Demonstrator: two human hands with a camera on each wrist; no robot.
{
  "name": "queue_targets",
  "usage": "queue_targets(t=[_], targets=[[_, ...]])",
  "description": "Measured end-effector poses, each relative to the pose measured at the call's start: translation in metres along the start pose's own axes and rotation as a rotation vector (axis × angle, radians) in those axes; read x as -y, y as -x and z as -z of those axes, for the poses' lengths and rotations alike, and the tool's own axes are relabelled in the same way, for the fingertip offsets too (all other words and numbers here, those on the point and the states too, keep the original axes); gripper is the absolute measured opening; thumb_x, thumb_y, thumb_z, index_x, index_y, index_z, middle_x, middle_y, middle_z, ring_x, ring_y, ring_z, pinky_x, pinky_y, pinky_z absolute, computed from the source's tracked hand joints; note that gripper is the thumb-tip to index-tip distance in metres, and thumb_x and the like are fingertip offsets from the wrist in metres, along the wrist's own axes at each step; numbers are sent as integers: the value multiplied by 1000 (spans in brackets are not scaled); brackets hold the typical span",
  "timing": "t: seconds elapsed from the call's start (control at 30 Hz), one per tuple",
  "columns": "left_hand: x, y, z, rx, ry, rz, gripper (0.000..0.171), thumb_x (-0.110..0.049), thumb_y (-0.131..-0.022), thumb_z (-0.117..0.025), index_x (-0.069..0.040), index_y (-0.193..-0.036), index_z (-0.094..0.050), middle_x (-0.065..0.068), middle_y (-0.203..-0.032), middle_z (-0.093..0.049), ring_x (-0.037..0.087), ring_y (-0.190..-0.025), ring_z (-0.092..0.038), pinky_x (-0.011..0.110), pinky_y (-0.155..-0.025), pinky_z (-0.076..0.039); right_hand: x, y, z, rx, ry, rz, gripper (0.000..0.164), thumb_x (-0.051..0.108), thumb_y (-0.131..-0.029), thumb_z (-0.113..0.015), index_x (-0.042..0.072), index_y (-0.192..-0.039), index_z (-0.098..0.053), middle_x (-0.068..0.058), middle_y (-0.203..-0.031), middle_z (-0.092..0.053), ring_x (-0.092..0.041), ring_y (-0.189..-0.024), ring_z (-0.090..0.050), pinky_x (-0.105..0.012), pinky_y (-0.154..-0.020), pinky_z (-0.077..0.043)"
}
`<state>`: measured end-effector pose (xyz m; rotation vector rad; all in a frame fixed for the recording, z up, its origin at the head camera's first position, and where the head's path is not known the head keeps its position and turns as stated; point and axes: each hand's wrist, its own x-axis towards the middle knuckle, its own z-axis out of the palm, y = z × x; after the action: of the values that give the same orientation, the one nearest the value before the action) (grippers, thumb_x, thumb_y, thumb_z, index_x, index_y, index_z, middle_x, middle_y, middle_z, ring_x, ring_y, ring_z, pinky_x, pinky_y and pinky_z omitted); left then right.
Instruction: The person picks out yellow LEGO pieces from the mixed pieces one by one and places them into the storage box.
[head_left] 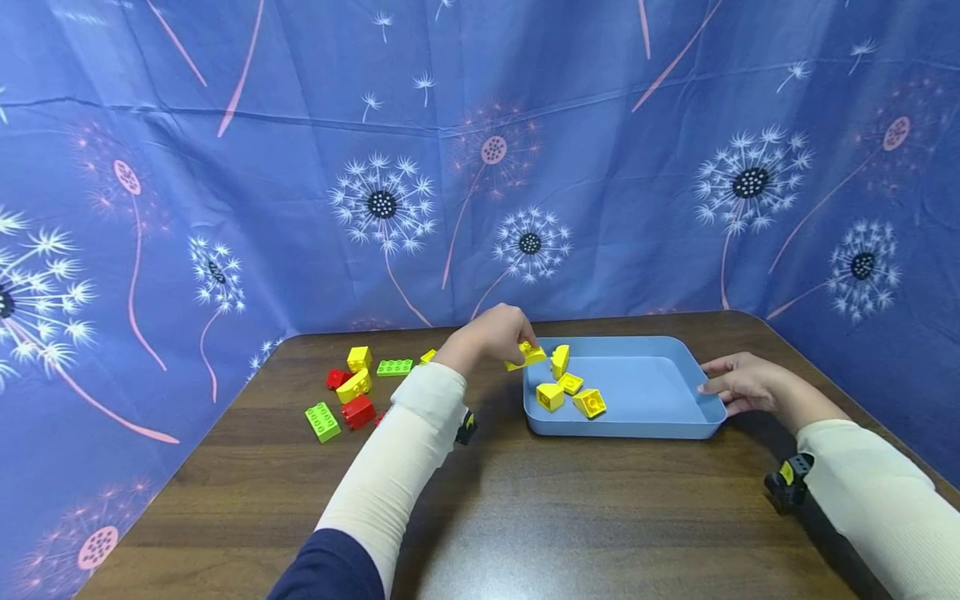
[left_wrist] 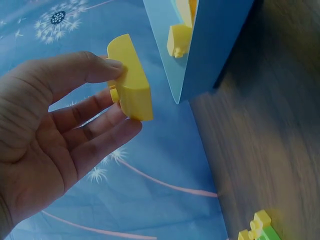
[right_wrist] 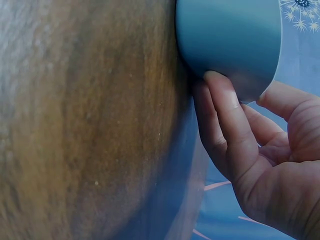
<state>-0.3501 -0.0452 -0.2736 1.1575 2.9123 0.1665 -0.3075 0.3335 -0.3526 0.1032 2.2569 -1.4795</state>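
Observation:
Between its thumb and fingers my left hand pinches a yellow toy brick with a curved side, held up by the left end of the blue tray. Inside that end of the tray lie several yellow bricks, among them a sloped brick and an upright brick. At the opposite end my right hand holds the tray's wall, its thumb by the rim and its fingers against the outside, as the right wrist view of the tray's corner shows.
Left on the brown table lie more bricks: a green brick, a flat green brick, a red brick and a yellow curved brick. Some are partly hidden behind my left arm. A blue dandelion-print cloth hangs behind the table.

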Motion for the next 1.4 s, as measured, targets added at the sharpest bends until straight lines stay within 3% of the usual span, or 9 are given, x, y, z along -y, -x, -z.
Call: queue_targets(t=[0.93, 1.17, 1.4], targets=[[-45, -42, -10, -20, 51, -34, 23, -17, -69, -70, -23, -91, -71, -13, -75, -59, 8, -70, -48, 20, -60, -41, 5, 0, 1, -5, -6, 15, 74, 5, -81, -61, -13, -134, -13, -14, -89, -64, -26, -78, -63, -41, -67, -50], [-61, -53, -14, 21, 14, -38, 24, -17, -71, -70, -24, -94, -70, -15, -84, -60, 4, -77, -51, 19, -65, -42, 3, 2, 2, 2, -4, 17, 72, 5, -82, -60, -14, -134, -13, -14, -90, -63, -27, -79, -63, -41, -68, -50], [-72, -61, -32, 82, 21, -7, 24, -17, -72, -70, -27, -94, -69, -17, -89, -59, 2, -83, -51, 19, -67, -43, -2, 1, -1, -2, -23, 11, 72, 5, -81, -60, -14, -134, -13, -13, -88, -64, -26, -79, -63, -42, -68, -50]])
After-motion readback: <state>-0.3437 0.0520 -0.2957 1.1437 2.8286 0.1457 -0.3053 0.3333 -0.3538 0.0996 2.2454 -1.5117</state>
